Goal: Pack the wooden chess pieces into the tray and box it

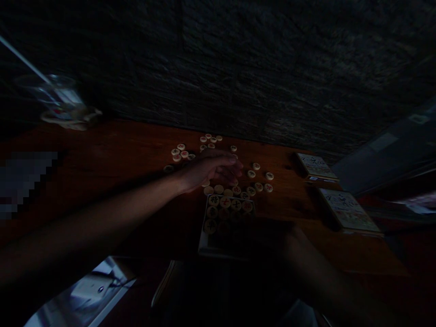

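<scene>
Round pale game pieces (259, 186) with red or black characters lie scattered on a dark wooden table (119, 150). A shallow box (206, 245) near the front edge holds several more pieces (225, 203) in rows. My left hand (211, 170) reaches across from the left, palm down over the loose pieces just beyond the box. Its fingers are stretched forward and nothing shows in them. My right hand (294, 238) lies in deep shadow at the box's right side, and its fingers are too dark to make out.
Two flat printed boxes (315, 166) (347, 211) lie at the table's right. A glass with a straw (59, 100) stands at the back left. A dark stone wall (259, 68) runs behind the table. A pale object (88, 290) sits below the front edge.
</scene>
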